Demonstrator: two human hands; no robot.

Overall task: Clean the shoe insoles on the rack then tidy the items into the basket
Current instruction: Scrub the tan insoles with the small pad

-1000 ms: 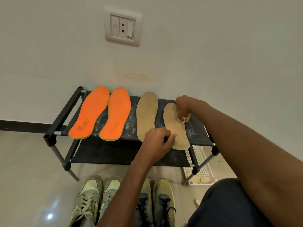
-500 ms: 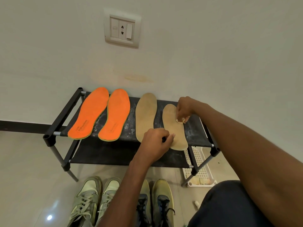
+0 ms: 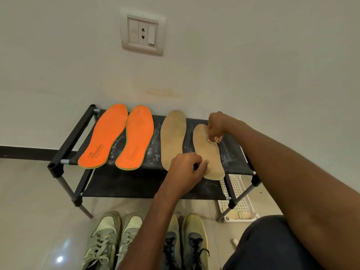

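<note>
A dusty black shoe rack [image 3: 231, 152] stands against the white wall [image 3: 253, 65]. The right hand [image 3: 217, 124] pinches a pale scrap [image 3: 214, 140] on the tan insole [image 3: 209, 152] at 2 o'clock; the left hand [image 3: 186, 170], fingers curled, grips its heel.

head-worn view, looking down, close above rack [image 3: 64, 145]

Matt fabric rack [image 3: 231, 158], dusty; glossy floor tiles [image 3: 35, 221].
</note>
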